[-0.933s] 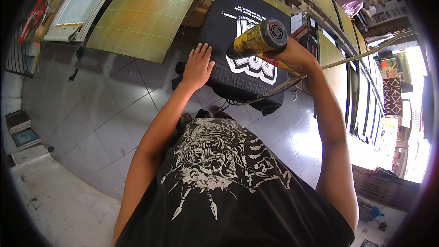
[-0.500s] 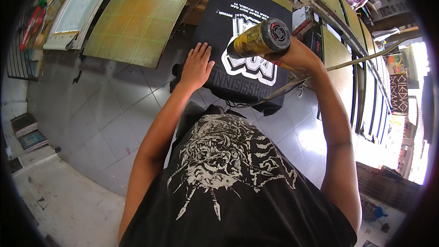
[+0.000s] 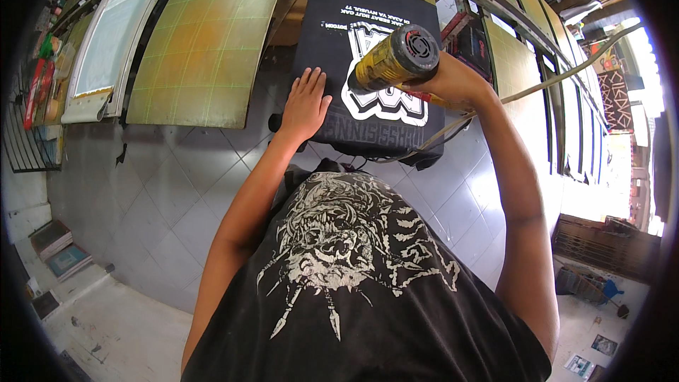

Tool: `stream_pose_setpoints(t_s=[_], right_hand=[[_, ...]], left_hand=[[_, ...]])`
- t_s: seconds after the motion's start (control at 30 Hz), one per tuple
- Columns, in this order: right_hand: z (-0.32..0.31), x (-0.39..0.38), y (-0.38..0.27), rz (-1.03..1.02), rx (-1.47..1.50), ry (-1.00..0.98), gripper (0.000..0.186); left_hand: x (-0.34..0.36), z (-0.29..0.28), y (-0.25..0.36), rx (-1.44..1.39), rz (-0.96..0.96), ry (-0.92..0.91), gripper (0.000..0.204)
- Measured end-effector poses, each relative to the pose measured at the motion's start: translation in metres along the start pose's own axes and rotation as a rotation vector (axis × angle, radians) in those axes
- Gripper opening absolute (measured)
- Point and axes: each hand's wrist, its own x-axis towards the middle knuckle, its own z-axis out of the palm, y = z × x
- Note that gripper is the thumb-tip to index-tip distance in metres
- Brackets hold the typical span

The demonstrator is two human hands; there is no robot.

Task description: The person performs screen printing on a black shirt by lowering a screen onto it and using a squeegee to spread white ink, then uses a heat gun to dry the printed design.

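I see the right hand (image 3: 454, 83) gripping a heat gun (image 3: 389, 62), seemingly drying the shirt (image 3: 335, 60) below; the left hand (image 3: 305, 105) lies flat; next needs even sweeping

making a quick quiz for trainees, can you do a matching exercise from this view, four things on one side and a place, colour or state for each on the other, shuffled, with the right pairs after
Column one:
1. left hand
2. right hand
3. heat gun
4. framed screen

Column two:
A. left of a yellow-green board
B. fingers spread, palm down on black cloth
C. yellow body with a dark, vented round end
D. closed around a tool

Right pairs: 1-B, 2-D, 3-C, 4-A
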Motion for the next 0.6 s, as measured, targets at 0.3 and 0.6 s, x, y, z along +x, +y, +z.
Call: stream_pose_setpoints(t_s=[0.3, 0.6], right_hand=[[-0.004, -0.005, -0.002, 0.009, 0.024, 0.053, 0.041], [-0.013, -0.014, 0.001, 0.043, -0.033, 0.019, 0.048]], left_hand=[[0.002, 0.004, -0.001, -0.053, 0.011, 0.011, 0.052], [0.008, 0.004, -0.002, -0.071, 0.038, 0.073, 0.051]])
